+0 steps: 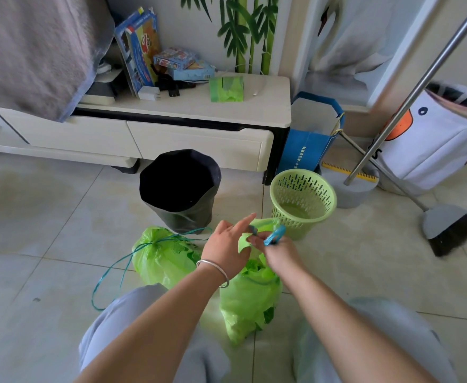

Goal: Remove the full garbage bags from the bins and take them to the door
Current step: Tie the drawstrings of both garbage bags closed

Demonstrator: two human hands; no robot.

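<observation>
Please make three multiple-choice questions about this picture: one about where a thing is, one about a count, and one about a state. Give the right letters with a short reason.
1. Where does the green basket stand?
A. on the cabinet
B. on the floor, right of the black bin
C. on the bed

2. How many green bags lie on the floor?
A. one
B. two
C. four

3. What is the state of the green basket?
A. empty, no bag inside
B. full of paper
C. tipped on its side

Answers: 1 B, it stands on the tiles beside the black bin. 2 B, the tied bag lies on the left and the second bag is under the left hand and the right hand. 3 A, its bare bottom shows and it stands upright.
</observation>
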